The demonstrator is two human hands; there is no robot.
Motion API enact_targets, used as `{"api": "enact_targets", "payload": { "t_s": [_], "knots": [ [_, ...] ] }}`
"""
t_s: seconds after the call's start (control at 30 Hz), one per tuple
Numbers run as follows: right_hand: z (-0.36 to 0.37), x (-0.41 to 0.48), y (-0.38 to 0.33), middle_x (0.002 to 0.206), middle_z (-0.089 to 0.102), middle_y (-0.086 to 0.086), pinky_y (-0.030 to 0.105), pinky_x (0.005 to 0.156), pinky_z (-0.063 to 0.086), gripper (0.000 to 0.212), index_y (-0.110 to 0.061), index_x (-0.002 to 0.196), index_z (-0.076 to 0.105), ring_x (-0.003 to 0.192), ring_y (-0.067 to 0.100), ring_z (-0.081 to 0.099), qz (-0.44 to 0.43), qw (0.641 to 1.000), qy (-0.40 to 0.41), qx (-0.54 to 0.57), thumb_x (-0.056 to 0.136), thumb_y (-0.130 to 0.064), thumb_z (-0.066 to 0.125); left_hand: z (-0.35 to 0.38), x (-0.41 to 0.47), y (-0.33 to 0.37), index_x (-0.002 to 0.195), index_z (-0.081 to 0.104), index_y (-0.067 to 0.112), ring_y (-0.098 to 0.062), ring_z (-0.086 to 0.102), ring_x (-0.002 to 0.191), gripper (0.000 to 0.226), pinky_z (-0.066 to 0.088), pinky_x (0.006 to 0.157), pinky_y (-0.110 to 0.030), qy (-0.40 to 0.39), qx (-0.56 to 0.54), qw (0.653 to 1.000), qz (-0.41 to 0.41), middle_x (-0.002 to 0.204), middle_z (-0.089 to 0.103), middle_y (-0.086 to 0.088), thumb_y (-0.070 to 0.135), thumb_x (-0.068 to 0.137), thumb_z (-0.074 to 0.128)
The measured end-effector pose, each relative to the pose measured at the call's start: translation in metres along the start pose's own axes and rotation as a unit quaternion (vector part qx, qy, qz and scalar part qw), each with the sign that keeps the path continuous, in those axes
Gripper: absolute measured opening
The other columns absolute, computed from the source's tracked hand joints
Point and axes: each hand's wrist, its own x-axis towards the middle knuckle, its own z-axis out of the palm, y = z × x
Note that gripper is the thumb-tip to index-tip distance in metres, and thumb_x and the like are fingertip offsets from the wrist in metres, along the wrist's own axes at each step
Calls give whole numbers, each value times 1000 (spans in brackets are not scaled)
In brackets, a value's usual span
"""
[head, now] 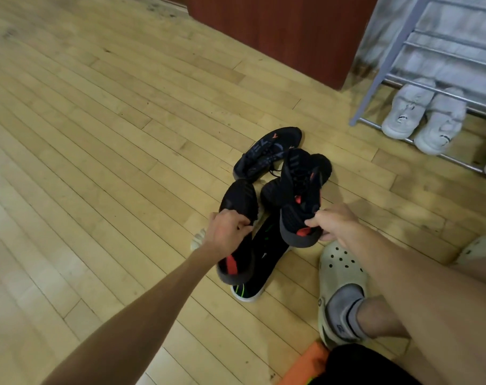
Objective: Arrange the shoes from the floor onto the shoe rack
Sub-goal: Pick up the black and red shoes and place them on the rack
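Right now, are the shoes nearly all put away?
Not yet. Done: a pair of white sneakers sits on the lowest shelf of the grey metal shoe rack. In hand: the left hand grips one black shoe with red trim, the right hand grips the matching black shoe. Left: a black shoe with grey lettering and a black shoe with green stripes, at least, lie on the wooden floor.

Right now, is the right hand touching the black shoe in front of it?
Touching. The head view shows the right hand gripping the heel end of the black shoe, curled round its collar.
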Motion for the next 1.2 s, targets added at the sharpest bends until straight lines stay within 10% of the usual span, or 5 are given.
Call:
{"api": "enact_targets", "payload": {
  "t_s": [0.17, 0.4, 0.63, 0.87, 1.2],
  "knots": [
    [-1, -3, 13, 100, 68, 13, 34, 65, 57, 37, -2, 110, 62, 84, 30, 68, 3, 999, -3, -54, 77, -12, 77, 31, -14, -25, 121, 59, 26, -29, 42, 119, 34, 38, 99, -38, -13, -104, 977, -187, 124, 47, -8, 30, 87, 62],
    [6, -8, 17, 102, 63, 14, 38, 81, 57, 37, 1, 115, 59, 100, 36, 66, 13, 999, -24, -32, 81, -6, 73, 37, -44, -25, 125, 58, 12, -21, 65, 94, 44, 56, 81, -36, -148, -390, 826, -380, 109, 66, -4, 38, 89, 60],
    [2, -10, 13, 98, 64, 16, 41, 83, 58, 40, 4, 115, 61, 91, 35, 67, 12, 998, -41, -51, 79, -8, 75, 46, -38, -6, 111, 65, -1, -26, 66, 94, 31, 59, 69, -34, -115, -367, 837, -390, 104, 69, -17, 0, 80, 67],
    [-23, -7, -8, 132, 57, 18, 47, 101, 48, 44, 1, 131, 51, 118, 35, 58, 7, 992, -80, -97, 89, -7, 62, 4, -17, 42, 97, 65, -5, -26, 65, 81, 21, 59, 61, -34, -72, -379, 865, -320, 91, 67, -16, 1, 78, 68],
    [-152, -50, -50, 127, 57, 18, 38, 91, 51, 38, 7, 132, 49, 108, 34, 60, -55, 998, 26, -19, 95, -2, 54, -67, 54, 140, 98, 67, 1, -19, 61, 67, 17, 56, 53, -23, -68, -357, 921, -142, 77, 65, -9, -2, 82, 63]
  ]
}}
